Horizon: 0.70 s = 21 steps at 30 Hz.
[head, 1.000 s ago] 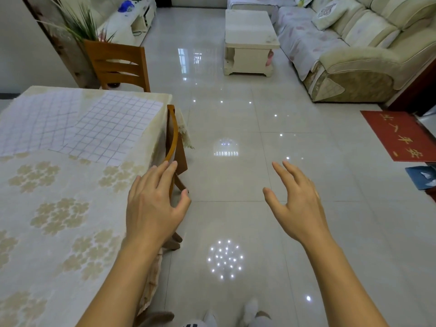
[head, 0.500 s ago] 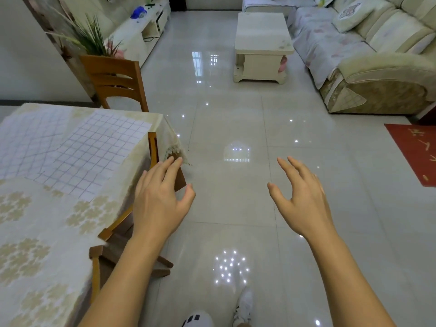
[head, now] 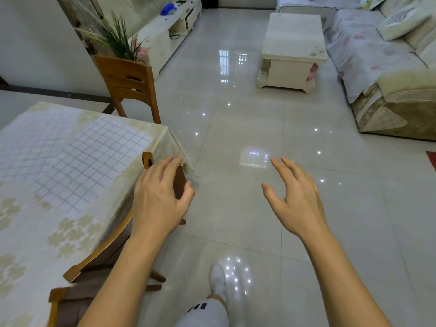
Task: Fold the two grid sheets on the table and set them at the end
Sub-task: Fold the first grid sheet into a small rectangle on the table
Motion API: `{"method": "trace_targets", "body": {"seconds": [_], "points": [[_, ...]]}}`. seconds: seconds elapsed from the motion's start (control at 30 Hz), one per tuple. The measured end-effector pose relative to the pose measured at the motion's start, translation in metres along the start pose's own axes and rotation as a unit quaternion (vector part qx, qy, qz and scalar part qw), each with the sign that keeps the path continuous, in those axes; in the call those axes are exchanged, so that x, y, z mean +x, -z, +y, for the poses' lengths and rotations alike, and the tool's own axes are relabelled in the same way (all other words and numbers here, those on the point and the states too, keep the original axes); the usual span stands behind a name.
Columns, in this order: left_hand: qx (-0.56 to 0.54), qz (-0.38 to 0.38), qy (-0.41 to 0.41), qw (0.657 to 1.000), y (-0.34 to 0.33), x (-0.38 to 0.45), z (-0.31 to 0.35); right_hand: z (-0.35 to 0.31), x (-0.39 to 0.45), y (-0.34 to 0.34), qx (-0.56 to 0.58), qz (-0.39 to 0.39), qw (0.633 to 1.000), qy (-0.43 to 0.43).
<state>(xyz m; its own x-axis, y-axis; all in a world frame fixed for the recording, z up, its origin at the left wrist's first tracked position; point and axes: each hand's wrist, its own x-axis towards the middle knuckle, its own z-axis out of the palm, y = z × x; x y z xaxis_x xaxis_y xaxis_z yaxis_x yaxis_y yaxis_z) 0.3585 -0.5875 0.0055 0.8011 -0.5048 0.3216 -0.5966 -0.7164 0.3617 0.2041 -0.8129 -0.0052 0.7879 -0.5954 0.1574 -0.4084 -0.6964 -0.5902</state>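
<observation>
Sheets first: two grid sheets lie flat on the counter [head: 77, 232], the nearer grid sheet [head: 94, 161] with the bolder purple lines overlapping the paler far grid sheet [head: 30, 140] to its left. Both sit toward the far end of the cloth-covered top, nothing folded yet. They look thin, light and limp, lying close against the floral cloth, so I'd judge a flat press would only slide them; better to pinch a free corner or edge, and the near-right corner of the bolder sheet looks the easiest to lift.

Now the hands. The left hand [head: 160, 199] hovers over the back of a wooden chair [head: 106, 251] tucked at the counter's side, fingers spread, holding nothing, just beside the counter edge and near that bolder sheet's right border. The right hand [head: 297, 204] is out over the tiled floor [head: 236, 128], fingers apart, empty, well away from both sheets.
</observation>
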Motion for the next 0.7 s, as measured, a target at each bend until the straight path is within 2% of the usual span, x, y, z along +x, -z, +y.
{"method": "trace_targets", "body": {"seconds": [0.23,0.5,0.7], "points": [[0.001,-0.004,0.033,0.999,-0.035,0.072,-0.009,0.011,0.093,-0.022,-0.012,-0.025,0.999,0.019],[-0.032,-0.018,0.076,0.996,-0.076,0.184,-0.043,-0.006,0.231,-0.053,-0.029,-0.041,0.997,0.056],[-0.052,-0.01,0.067,0.996,-0.093,0.262,-0.065,-0.02,0.309,-0.08,-0.021,-0.044,0.996,0.077]]}}
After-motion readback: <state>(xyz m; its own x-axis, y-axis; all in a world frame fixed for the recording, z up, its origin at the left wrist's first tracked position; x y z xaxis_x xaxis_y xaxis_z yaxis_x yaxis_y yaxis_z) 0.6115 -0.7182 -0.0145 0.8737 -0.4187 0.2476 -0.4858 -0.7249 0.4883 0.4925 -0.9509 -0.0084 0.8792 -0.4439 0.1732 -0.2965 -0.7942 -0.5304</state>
